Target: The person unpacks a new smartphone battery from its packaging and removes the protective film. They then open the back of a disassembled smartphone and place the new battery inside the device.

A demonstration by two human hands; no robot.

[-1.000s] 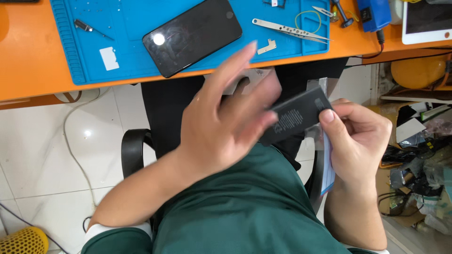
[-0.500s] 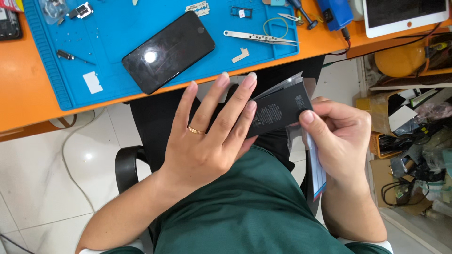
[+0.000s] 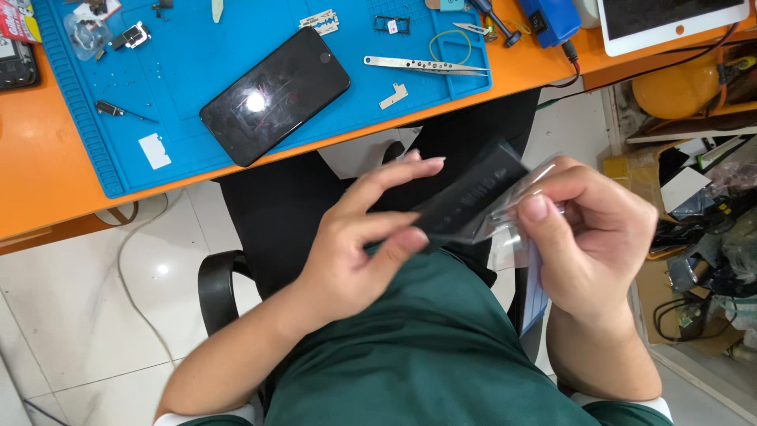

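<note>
Above the lap, left hand (image 3: 355, 252) and right hand (image 3: 591, 237) pinch a black battery (image 3: 469, 197).

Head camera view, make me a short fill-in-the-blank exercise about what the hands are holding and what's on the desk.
1. Both hands hold a flat black battery partly inside a clear plastic ____.
2. The black phone lies screen up on a ____ mat.
3. The metal tweezers lie to the ____ of the phone.

Missing words: sleeve; blue; right

Open air between lap and orange desk (image 3: 47, 181)
</note>
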